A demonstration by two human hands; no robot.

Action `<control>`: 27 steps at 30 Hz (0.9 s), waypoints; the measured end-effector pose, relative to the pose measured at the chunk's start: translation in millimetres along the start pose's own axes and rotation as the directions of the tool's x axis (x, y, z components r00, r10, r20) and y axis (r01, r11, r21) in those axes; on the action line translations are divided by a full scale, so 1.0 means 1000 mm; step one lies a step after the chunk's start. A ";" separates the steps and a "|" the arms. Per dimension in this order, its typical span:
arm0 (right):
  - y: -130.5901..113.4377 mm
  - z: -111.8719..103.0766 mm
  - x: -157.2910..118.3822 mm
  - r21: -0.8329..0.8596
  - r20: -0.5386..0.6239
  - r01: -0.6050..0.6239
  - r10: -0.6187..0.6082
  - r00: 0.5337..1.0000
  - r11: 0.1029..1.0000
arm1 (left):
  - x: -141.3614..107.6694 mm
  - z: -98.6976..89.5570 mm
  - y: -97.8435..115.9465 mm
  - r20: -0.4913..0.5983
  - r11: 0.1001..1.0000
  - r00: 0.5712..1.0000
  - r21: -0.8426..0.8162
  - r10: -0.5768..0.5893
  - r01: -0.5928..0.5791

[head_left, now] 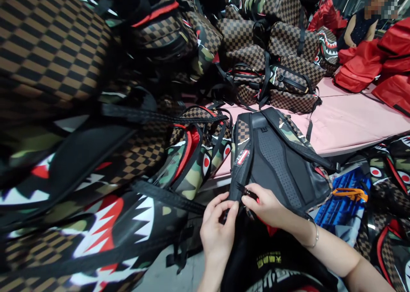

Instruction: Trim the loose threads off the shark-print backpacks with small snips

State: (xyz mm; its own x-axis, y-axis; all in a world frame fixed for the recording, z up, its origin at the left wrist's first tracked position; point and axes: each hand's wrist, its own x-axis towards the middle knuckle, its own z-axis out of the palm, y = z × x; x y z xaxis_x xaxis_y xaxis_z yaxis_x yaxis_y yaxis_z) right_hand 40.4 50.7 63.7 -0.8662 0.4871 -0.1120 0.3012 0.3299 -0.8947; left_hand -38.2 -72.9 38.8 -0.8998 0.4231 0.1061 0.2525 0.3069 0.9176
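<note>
A backpack [277, 155] lies back panel up in front of me, with black padding, checkered and camouflage sides, and a small red-and-white label [243, 157] on one shoulder strap [240, 176]. My left hand [221, 223] is closed, thumb and finger pinching the lower end of that strap. Just to its right, my right hand [267, 204] is closed around a small dark piece [246, 190] beside the strap; its kind is unclear. The fingers partly hide both the piece and the strap end.
Checkered and shark-print backpacks [109, 228] are heaped at left and stacked at the back [285, 65]. Red bags [361, 70] lie on the pink table [339, 117]. Blue plastic packaging with an orange band [350, 194] is at right. Another person [357, 29] is at the far right.
</note>
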 end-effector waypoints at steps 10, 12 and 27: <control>-0.009 -0.032 -0.031 -0.484 0.121 0.248 -0.216 0.969 0.840 | -0.009 0.008 -0.015 0.000 0.897 0.964 -0.365 -0.267 0.249; -0.012 -0.035 -0.031 -0.553 0.171 0.262 -0.200 0.965 0.791 | -0.009 0.009 -0.014 -0.020 0.916 0.970 -0.334 -0.243 0.223; -0.005 -0.038 -0.026 -0.508 0.187 0.346 -0.292 0.938 0.789 | -0.021 0.008 0.006 0.043 0.794 0.966 -0.562 -0.253 0.233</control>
State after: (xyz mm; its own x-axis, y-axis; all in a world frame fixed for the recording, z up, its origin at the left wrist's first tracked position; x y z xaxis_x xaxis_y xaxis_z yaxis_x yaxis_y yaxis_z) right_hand 76.2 67.2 87.6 -0.9749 0.2096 0.0749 0.1403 0.8398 -0.5244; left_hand -15.4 -72.9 39.1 -0.9182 0.3681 -0.1464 -0.2091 -0.1366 0.9683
